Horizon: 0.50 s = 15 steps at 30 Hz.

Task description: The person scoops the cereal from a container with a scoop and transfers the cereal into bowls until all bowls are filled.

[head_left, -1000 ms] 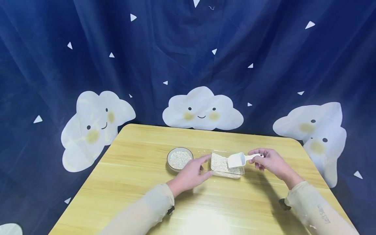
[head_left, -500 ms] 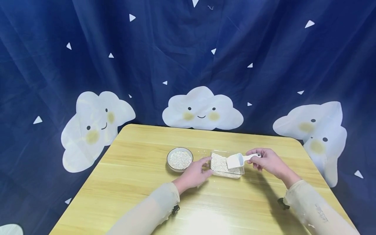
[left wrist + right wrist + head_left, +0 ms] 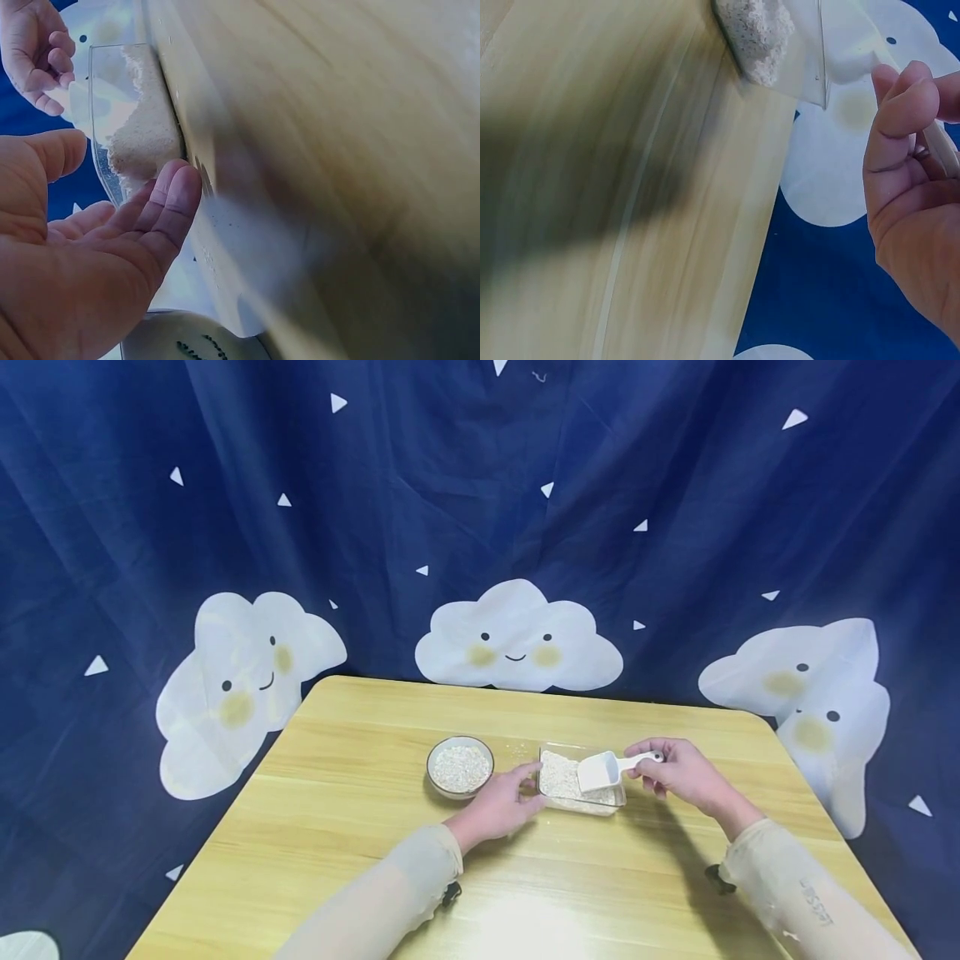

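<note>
A clear rectangular container of pale oat flakes stands on the wooden table. Its left end meets the fingers of my left hand, relaxed and fairly straight, thumb apart from them in the left wrist view. My right hand pinches the handle of a white scoop between thumb and fingers. The scoop's head overlaps the right half of the container, tilted down over the flakes. Just left of my left hand sits a round bowl with a dark rim, filled with similar flakes.
Scattered crumbs lie on the table between bowl and container. Behind the table's far edge hangs a dark blue curtain printed with white clouds and triangles.
My left hand has shifted slightly right, away from the bowl and closer against the container. The scoop and right hand have moved a little left over the flakes.
</note>
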### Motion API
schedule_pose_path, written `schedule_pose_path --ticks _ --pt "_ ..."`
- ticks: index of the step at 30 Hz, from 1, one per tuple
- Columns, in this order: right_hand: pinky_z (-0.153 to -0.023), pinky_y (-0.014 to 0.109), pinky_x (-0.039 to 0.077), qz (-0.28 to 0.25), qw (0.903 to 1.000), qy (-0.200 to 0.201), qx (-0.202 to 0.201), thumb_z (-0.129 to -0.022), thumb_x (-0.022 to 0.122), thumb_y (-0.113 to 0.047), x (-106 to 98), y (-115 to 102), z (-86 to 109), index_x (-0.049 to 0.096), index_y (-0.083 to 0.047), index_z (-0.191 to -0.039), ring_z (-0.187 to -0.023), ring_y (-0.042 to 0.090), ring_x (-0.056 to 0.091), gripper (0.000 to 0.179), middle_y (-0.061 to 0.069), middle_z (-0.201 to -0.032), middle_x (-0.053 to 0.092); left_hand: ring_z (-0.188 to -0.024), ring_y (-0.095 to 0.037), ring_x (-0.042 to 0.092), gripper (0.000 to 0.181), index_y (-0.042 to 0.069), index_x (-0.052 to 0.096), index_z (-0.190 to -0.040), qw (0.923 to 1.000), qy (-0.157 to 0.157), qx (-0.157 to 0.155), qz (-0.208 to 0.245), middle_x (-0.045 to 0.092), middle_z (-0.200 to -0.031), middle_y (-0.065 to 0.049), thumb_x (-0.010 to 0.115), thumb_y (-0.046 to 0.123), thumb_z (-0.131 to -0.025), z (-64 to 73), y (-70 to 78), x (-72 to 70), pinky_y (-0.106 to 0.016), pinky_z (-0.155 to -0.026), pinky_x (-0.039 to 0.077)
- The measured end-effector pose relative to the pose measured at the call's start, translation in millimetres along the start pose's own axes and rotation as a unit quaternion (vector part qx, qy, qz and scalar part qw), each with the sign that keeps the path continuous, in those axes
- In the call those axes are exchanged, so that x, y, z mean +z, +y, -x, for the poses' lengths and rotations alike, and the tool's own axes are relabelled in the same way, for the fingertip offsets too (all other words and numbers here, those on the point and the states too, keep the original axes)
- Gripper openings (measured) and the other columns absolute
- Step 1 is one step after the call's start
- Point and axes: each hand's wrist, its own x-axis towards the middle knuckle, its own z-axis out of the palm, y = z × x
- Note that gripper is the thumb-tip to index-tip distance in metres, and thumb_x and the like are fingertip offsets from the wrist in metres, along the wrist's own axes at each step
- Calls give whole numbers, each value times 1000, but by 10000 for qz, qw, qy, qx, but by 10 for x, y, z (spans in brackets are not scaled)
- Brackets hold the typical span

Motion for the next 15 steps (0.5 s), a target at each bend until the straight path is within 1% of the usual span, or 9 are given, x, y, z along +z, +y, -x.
schedule_pose_path --ticks 1,2,4,5,7,9,11,14,15 --pt "-53 30 55 -2 10000 3 4 -96 69 -9 6 2 -1 64 10 -130 -61 11 60 40 6 -78 73 -80 -18 76 71 20 39 -166 10000 0 7 -14 63 -153 -13 68 38 -104 -3 1 3 -28 -67 63" --pt "-53 30 55 4 10000 7 -2 -96 70 -9 10 5 -3 65 10 -130 -61 11 60 40 8 -78 73 -73 -16 74 71 20 38 -167 10000 -17 -2 33 62 -154 -14 68 37 -104 -9 -1 9 -28 -64 62" --pt "-53 31 55 21 10000 5 -16 -95 70 -10 17 6 -5 65 9 -130 -61 11 59 40 11 -78 72 -55 -14 63 71 21 37 -167 9999 -48 -16 130 61 -155 -15 67 35 -105 -22 -4 16 -28 -54 58" --pt "-53 31 55 22 10000 7 -22 -95 70 -9 19 3 -5 65 9 -129 -60 12 60 39 12 -79 73 -55 -11 61 71 21 36 -168 9999 -39 -8 94 61 -155 -15 66 36 -105 -28 -6 18 -26 -57 57" --pt "-52 31 56 27 10000 26 -54 -95 69 -9 19 -5 -5 65 10 -128 -61 13 61 38 14 -81 74 -58 -13 64 71 21 35 -168 10000 -3 42 4 62 -154 -15 65 36 -106 -41 -11 22 -28 -66 59" --pt "-52 32 56 50 9999 46 -80 -95 69 -8 14 -20 -7 66 9 -128 -61 14 61 38 13 -82 75 -66 -15 68 70 21 35 -168 9999 58 60 -107 63 -153 -13 63 38 -106 -55 -13 26 -32 -75 62" --pt "-52 32 56 91 9999 77 -109 -95 68 -8 12 -37 -8 66 9 -127 -61 14 61 37 13 -82 75 -87 -19 76 70 21 35 -168 9997 123 96 -180 65 -152 -12 62 39 -107 -62 -12 25 -36 -93 63" --pt "-52 32 55 198 9997 103 -139 -95 69 -9 20 -53 -11 67 8 -126 -60 13 60 36 12 -78 72 -119 -25 74 68 21 37 -168 9994 226 114 -243 67 -149 -11 61 39 -107 -70 -14 30 -45 -112 57" --pt "-51 32 55 239 9995 104 -152 -95 69 -9 25 -54 -12 67 8 -126 -59 13 59 36 11 -77 71 -122 -27 73 68 20 37 -167 9994 238 113 -222 67 -149 -11 61 39 -107 -72 -16 33 -47 -114 56"
